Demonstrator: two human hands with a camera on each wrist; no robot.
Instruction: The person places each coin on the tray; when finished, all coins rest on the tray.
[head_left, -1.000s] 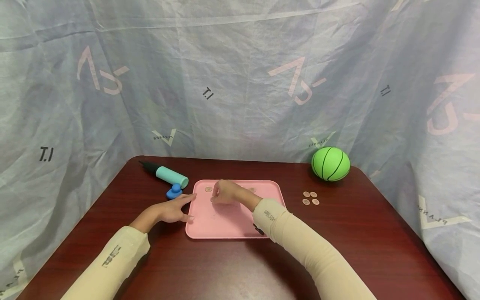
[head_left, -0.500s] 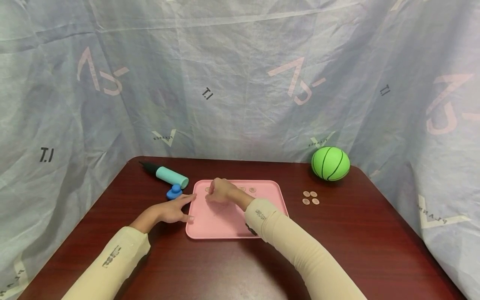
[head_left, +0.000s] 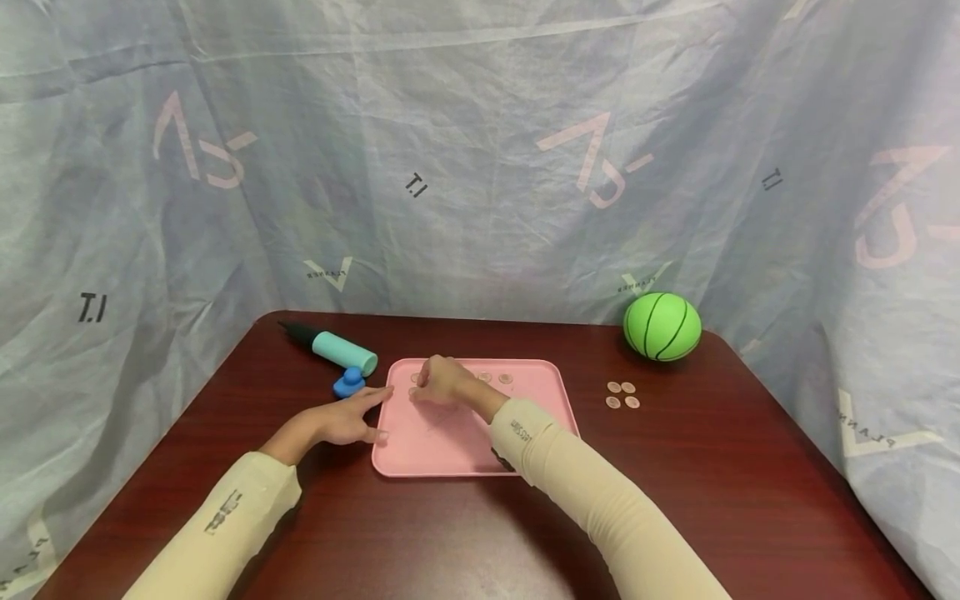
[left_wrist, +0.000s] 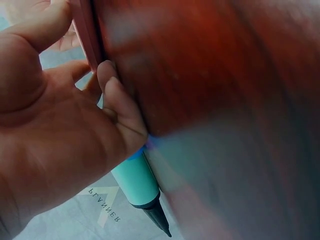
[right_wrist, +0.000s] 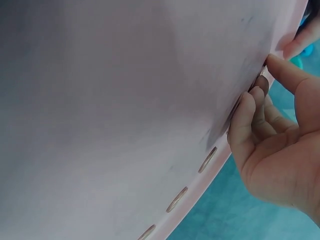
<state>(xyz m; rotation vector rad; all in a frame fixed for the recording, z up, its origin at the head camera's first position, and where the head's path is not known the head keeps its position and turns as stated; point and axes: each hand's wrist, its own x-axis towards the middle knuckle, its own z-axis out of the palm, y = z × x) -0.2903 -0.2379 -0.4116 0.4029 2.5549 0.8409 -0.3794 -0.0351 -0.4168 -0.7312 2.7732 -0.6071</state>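
Note:
My left hand (head_left: 347, 421) rests at the left edge of a pink tray (head_left: 420, 463). Its thumb and index finger are spread along the rim, and the left wrist view shows that palm beside the tray's edge. Over the tray's far left part, my right hand (head_left: 444, 382) has its fingertips down on the surface, pinching a small coin (head_left: 413, 392) mostly covered by the fingers. Another coin (head_left: 416, 378) lies just behind that one. Farther right in the far row are more coins (head_left: 506, 379); the right wrist view shows several coins (right_wrist: 207, 160) along the rim.
A blue knobbed object (head_left: 348, 383) sits close to the left hand, with a turquoise pump (head_left: 339, 351) with a black nozzle behind it. To the right, several coins (head_left: 613, 402) lie on the dark red table (head_left: 420, 542). A green ball (head_left: 662, 327) stands at the back right.
My right hand has shifted a little left across the tray with the coin, then stayed in place over the last half second. The left hand has not moved.

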